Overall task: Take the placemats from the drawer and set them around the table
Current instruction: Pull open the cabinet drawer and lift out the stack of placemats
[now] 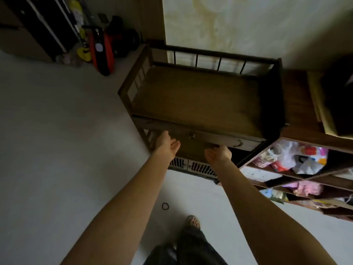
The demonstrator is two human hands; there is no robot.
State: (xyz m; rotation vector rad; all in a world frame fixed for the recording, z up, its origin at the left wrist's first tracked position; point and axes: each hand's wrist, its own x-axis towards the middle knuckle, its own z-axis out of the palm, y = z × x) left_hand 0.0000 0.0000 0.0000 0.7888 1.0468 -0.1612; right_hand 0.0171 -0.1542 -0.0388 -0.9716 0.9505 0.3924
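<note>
A dark wooden cabinet (194, 96) with a railed top stands against the wall. Its drawer front (210, 137), with a small round knob (191, 136), runs along the near edge. My left hand (166, 143) reaches up to the left end of the drawer front, palm turned inward, fingers fairly straight and touching its lower edge. My right hand (219, 153) is under the drawer front near its middle, with its fingers curled up behind the lower edge. No placemats are in sight; the inside of the drawer is hidden.
An open shelf unit (298, 169) full of bags and cloth stands right of the cabinet. Red and black items (101, 48) lean in the far left corner. A black hair tie (165, 206) lies on the pale floor near my foot (193, 222).
</note>
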